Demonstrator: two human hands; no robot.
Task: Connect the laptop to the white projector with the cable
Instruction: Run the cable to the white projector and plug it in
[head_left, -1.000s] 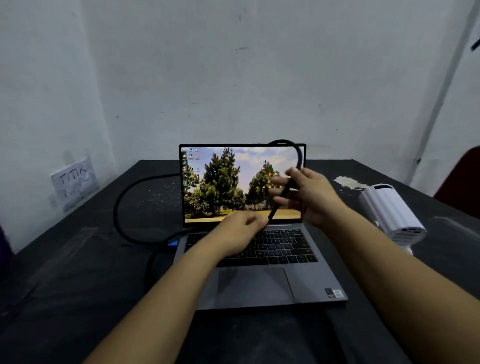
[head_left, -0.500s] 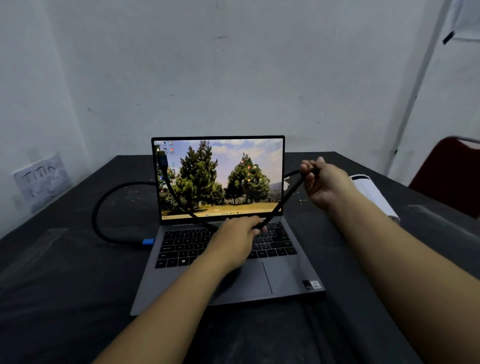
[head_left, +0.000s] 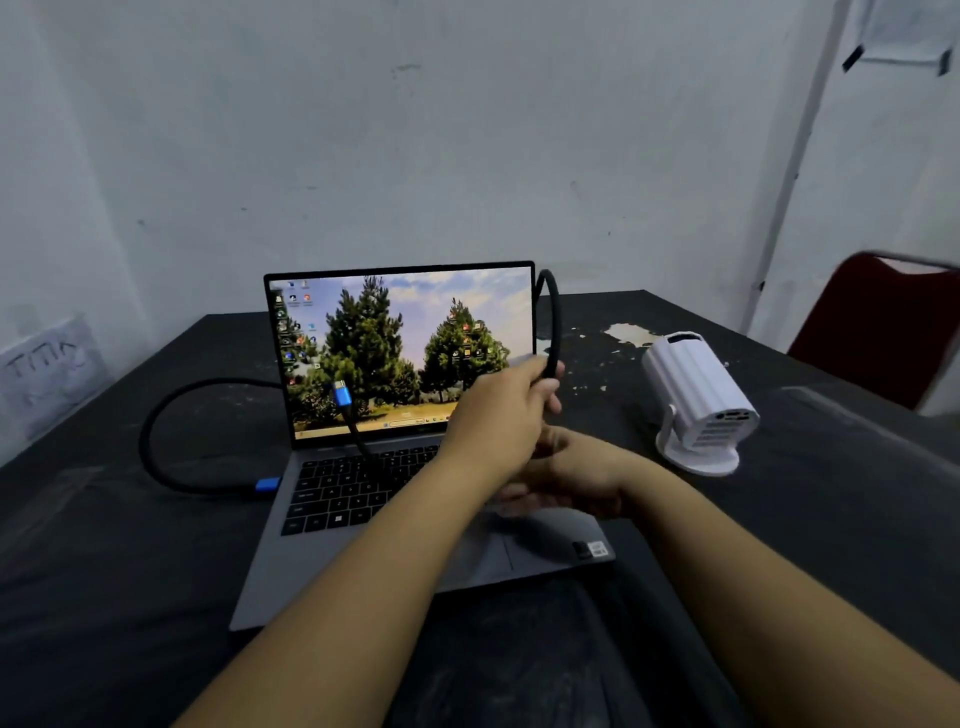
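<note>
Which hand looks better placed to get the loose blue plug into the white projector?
Probably the right hand: it is nearer the white ribbed projector, while the left hand is busy gripping the black cable's loop. The blue-tipped plug hangs before the grey laptop's screen, so it must be fetched first.

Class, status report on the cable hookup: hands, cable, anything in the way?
Left hand grips cable; right hand beneath, blurred. Free blue plug dangles before laptop. Projector unconnected.

Matt black cloth covers the table (head_left: 810, 519) — the projector (head_left: 698, 400) looks ribbed white plastic, the laptop (head_left: 395, 561) smooth grey.
</note>
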